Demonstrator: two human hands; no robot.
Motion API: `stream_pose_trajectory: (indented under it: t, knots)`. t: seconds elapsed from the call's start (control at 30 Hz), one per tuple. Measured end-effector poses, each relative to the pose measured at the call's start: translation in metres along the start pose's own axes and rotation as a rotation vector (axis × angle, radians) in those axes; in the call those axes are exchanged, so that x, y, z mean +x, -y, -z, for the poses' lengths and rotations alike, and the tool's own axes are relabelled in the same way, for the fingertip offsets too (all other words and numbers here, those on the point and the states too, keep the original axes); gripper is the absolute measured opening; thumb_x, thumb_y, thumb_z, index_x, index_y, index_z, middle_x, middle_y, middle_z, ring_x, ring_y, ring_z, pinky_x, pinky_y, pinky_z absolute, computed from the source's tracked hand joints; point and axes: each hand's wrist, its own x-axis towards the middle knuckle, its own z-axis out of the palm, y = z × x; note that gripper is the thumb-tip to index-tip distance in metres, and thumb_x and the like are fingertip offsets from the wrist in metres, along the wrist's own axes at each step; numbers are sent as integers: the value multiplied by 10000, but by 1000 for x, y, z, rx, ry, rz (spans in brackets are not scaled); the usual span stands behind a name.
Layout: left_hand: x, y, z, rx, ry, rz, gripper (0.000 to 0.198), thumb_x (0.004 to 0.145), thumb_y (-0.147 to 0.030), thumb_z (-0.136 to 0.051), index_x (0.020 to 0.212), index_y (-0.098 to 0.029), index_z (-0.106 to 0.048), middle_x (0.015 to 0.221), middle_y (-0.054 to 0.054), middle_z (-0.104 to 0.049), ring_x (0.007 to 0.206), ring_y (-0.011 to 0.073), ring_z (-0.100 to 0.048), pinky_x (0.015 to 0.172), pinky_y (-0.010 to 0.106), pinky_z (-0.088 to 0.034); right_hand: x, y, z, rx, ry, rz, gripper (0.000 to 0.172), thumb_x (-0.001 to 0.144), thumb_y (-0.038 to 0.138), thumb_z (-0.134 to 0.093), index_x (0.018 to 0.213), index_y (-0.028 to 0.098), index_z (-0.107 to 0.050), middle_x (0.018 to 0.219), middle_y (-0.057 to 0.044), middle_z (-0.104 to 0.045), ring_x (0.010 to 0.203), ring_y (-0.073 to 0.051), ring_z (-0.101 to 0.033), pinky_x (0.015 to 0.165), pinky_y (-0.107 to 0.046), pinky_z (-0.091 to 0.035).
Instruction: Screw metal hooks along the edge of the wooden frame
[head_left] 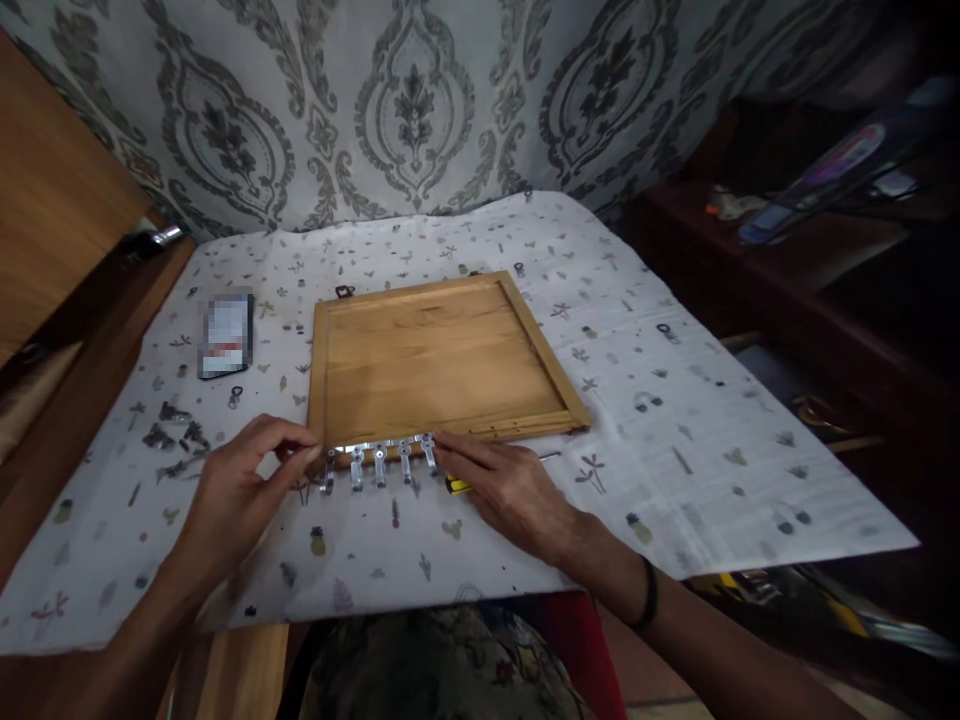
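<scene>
A wooden framed panel (427, 350) lies flat on the patterned cloth. Along its front edge sits a metal hook rail (380, 455), its several hooks pointing toward me. My left hand (251, 475) pinches with thumb and forefinger at the rail's left end. At the other end, the fingers of my right hand (510, 490) are pressed together on the rail. Partly hidden beneath that hand is a screwdriver (457, 485) with a yellow and black handle; its thin shaft shows to the right.
A phone (226, 335) with a blurred screen lies at the left. Closer to me are several small metal pieces (176, 432). The white printed cloth (675, 480) covers the table, with a patterned curtain (412, 110) behind. Wooden furniture (67, 200) stands at the left.
</scene>
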Motion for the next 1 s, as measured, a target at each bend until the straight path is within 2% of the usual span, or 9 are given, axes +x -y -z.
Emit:
stream_pose_trajectory:
  t: [0.1, 0.2, 0.4, 0.6, 0.8, 1.0]
  knots:
    - [17, -23, -16, -126, 112, -25, 137, 931, -313, -632, 843, -229, -697, 755, -17, -669, 676, 143, -621, 600, 238, -492, -1, 0, -2, 3, -13, -14, 404, 897, -1, -476, 1194, 152, -702, 1248, -114, -761, 899, -199, -789, 725, -309, -654]
    - [32, -37, -33, -201, 228, -63, 131, 930, -278, -631, 842, -214, -703, 770, -11, -684, 699, 136, -632, 629, 233, -492, 0, 1, -2, 8, -27, -10, 380, 910, -1, -491, 1195, 144, -696, 1229, -117, -766, 873, -193, -782, 709, -300, -645]
    - [51, -44, -57, -235, 429, -28, 149, 935, -271, -581, 853, -194, -679, 835, 21, -710, 780, 160, -659, 685, 253, -499, 2, 2, 0, 6, -34, 9, 403, 917, -16, -461, 1234, 132, -662, 1260, -111, -752, 902, -182, -769, 708, -282, -628]
    - [52, -38, -68, -233, 480, -3, 136, 933, -266, -587, 854, -200, -675, 833, 21, -698, 788, 165, -641, 711, 270, -488, 0, 0, 0, 20, -12, 11, 375, 927, -3, -468, 1233, 119, -648, 1290, -138, -732, 981, -199, -756, 739, -309, -641]
    - [56, -39, -69, -270, 523, 11, 136, 926, -265, -599, 842, -197, -681, 821, 19, -698, 768, 157, -633, 698, 262, -477, 0, 1, -1, 37, -25, 20, 341, 927, -3, -482, 1208, 91, -652, 1301, -153, -722, 987, -209, -751, 744, -323, -647]
    - [61, -37, -71, -353, 588, 86, 152, 906, -290, -628, 836, -190, -719, 782, 7, -713, 728, 138, -642, 680, 234, -484, 3, 1, 2, 27, -61, 28, 298, 959, 22, -456, 1175, 60, -658, 1250, -154, -741, 877, -204, -736, 668, -328, -633]
